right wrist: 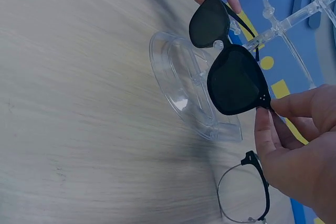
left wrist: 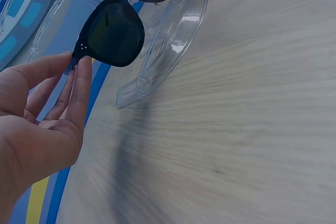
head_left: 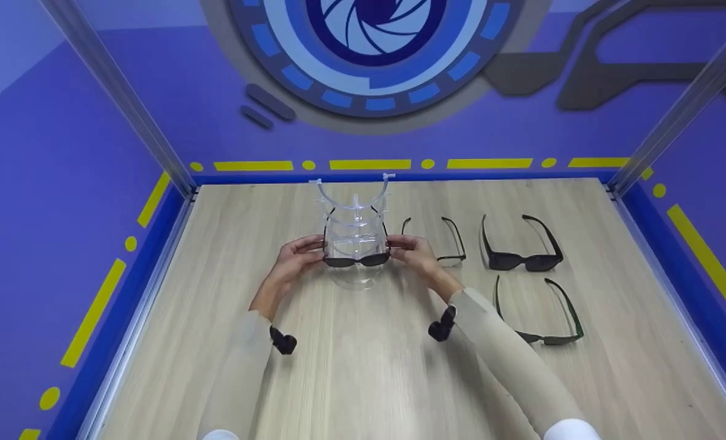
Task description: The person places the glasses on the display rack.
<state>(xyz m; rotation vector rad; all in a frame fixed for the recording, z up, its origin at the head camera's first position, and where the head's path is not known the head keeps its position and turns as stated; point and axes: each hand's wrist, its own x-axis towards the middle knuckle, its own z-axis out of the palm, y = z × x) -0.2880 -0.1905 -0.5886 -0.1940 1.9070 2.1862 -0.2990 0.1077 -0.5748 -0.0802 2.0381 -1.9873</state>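
A pair of dark sunglasses spans the front of a clear plastic glasses stand, low down on it, temples reaching back along its sides. My left hand pinches the frame at the left hinge, thumb and fingers meeting there in the left wrist view. At the opposite hinge my right hand pinches the frame the same way, seen closely in the right wrist view. The stand's rounded base shows beneath the lenses.
Right of the stand lie clear-lensed glasses, partly behind my right hand. Farther right are black sunglasses, and nearer me green-tinged dark glasses, partly covered by my right sleeve. Blue-purple panels enclose the wooden table at back and sides.
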